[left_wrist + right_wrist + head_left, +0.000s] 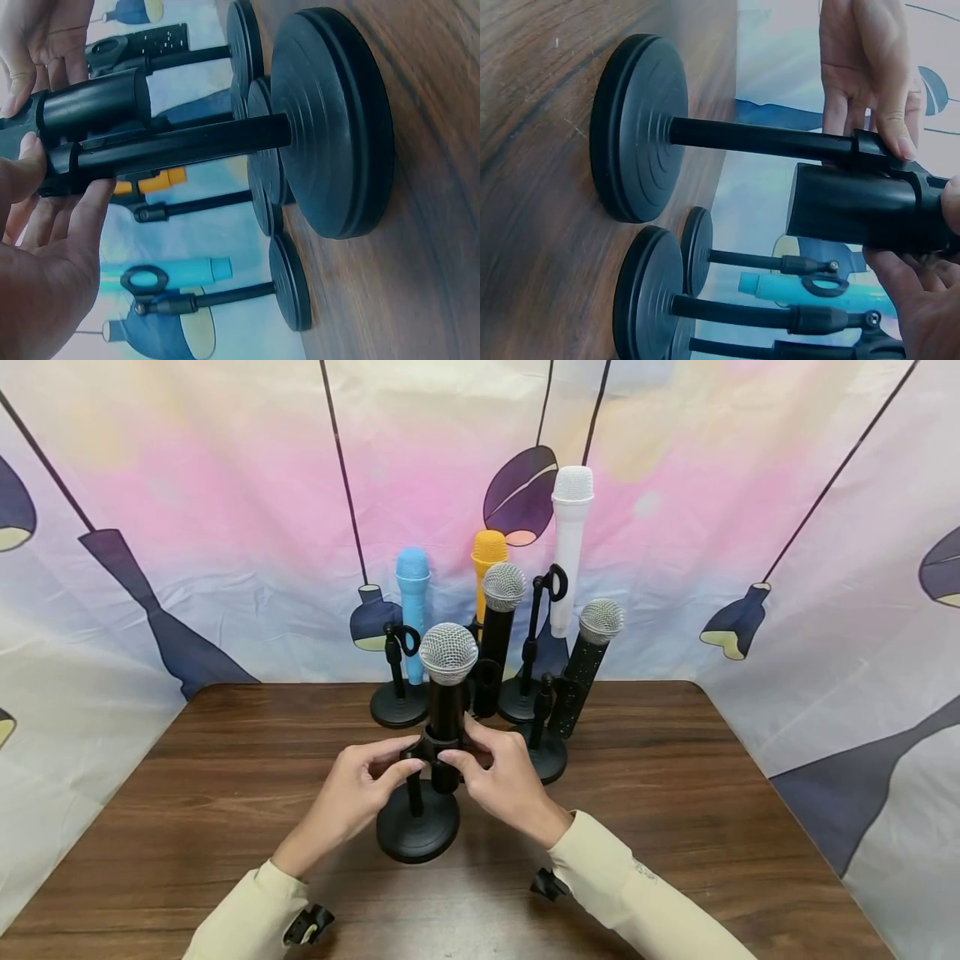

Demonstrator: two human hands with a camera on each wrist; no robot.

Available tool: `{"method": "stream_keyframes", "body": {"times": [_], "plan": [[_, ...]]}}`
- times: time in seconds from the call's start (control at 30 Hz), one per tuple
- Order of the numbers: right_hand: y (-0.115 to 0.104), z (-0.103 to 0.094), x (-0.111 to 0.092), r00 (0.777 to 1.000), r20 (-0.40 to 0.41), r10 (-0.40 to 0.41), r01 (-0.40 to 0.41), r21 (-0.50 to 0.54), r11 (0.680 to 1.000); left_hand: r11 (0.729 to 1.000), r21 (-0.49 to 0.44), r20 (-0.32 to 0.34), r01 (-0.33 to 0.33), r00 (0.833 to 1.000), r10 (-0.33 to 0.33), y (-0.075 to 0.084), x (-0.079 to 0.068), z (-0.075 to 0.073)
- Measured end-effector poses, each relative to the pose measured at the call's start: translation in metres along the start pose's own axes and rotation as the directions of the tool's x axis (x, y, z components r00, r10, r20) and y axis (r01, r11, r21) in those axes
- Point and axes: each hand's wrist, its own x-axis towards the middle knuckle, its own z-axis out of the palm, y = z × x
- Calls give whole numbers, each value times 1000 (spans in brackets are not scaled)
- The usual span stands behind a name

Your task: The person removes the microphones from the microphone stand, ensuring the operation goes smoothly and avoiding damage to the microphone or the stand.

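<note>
A black microphone with a silver mesh head [448, 653] stands upright in the clip of a black desk stand [417, 828] near the middle of the table. My left hand [351, 793] pinches the top of the stand beside the clip between thumb and fingers. From the other side, my right hand [504, 777] holds the microphone's lower body at the clip, its thumb in front. In the left wrist view, the microphone's lower end [97, 103] sticks out beneath the clip, alongside the stand's pole [184, 145]. The stand's round base [641, 127] rests on the wood.
Behind stand a blue microphone [413, 585], a yellow one [489, 550], a silver-headed black one [497, 627], a tall white one [570, 539] and a speckled black one [583, 664], with several stands among them. A printed cloth [225, 610] hangs beyond the brown table [225, 793].
</note>
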Motion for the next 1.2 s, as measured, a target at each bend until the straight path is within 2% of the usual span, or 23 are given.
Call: {"method": "stream_keyframes", "body": {"times": [0.13, 0.53, 0.77, 1.2], "plan": [[-1, -8, -7, 1000, -9, 12, -12, -4, 1000, 1000, -13, 13, -10, 1000, 10, 4, 1, 9], [2, -26, -21, 999, -35, -24, 22, -37, 999, 999, -52, 23, -2, 1000, 3, 12, 3, 28], [2, -35, -26, 998, -57, -9, 6, -40, 999, 995, -95, 46, -11, 999, 16, 18, 6, 36], [1, -48, -34, 998, -62, 19, -21, -39, 999, 995, -98, 61, -35, 997, 41, 22, 10, 48]]}}
